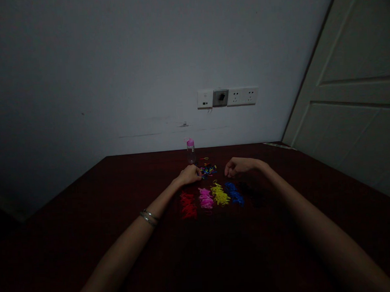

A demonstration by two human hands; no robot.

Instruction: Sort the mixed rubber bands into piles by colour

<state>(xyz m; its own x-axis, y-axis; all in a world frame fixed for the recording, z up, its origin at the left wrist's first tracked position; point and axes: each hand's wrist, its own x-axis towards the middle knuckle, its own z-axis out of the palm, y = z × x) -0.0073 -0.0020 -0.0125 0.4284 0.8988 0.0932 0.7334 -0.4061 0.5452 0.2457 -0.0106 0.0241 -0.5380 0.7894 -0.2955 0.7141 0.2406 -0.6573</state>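
My left hand rests at the left edge of a mixed pile of coloured rubber bands, its fingers curled together. Whatever those fingertips hold, if anything, is too small to make out. To the right of that pile, my right hand hangs with bent wrist and closed fingers above the blue rubber bands; its fingertips are too dark to show what is in them. Sorted heaps lie in a row nearer me: red rubber bands, pink rubber bands, yellow rubber bands, and a barely visible black heap.
Behind the mixed pile stands a clear bottle with a pink cap. A few loose bands lie beside it. The dark red table meets a wall with sockets. A white door is at right. The light is dim.
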